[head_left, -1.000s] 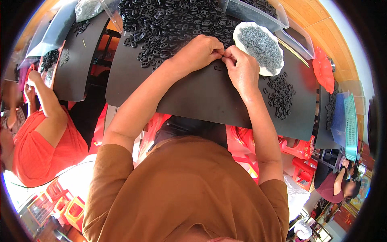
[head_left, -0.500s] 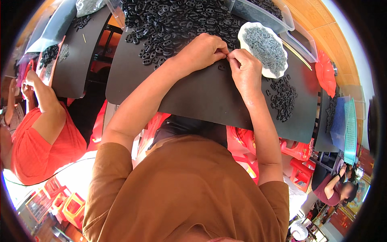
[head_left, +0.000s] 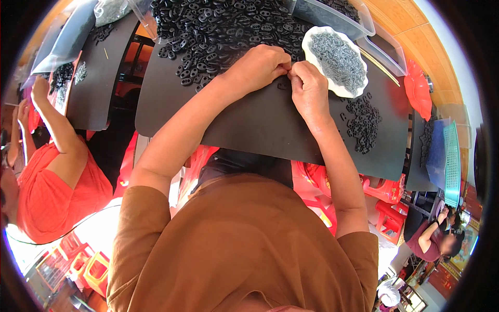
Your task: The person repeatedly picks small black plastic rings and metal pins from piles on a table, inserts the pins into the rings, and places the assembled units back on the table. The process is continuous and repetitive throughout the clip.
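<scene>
Head view: the left hand and right hand meet fingertip to fingertip at 12 o'clock on the black table, pinched together on a small black part (too small to identify). The heap of black plastic links lies at 11 o'clock, touching the left hand. A white dish of grey pieces sits at 1 o'clock; a smaller black pile lies at 2 o'clock.

1. A black table top lies under bright daylight.
2. Red plastic stools stand beneath it.
3. A wooden surface runs along the far right.
4. A teal basket sits at the right.
</scene>
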Motion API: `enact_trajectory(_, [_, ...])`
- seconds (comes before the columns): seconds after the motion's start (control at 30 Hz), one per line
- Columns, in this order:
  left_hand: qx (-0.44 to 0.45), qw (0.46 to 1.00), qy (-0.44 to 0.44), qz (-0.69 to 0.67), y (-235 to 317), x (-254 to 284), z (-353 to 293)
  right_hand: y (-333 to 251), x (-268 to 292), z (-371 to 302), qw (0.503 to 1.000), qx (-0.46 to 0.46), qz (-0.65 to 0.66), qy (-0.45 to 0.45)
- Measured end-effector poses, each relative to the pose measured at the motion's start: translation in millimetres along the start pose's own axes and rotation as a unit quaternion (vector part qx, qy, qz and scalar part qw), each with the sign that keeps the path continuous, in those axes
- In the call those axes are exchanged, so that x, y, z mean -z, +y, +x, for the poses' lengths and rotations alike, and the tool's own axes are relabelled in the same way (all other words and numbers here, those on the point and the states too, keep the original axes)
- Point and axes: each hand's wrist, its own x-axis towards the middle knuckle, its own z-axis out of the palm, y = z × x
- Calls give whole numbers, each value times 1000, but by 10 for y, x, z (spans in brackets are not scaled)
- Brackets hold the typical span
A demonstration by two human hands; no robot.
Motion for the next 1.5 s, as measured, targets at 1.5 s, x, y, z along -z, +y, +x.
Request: enact_trajectory(1.5, [50, 989, -71, 116, 235, 219, -25, 456, 1479, -22, 974, -204, -49, -88])
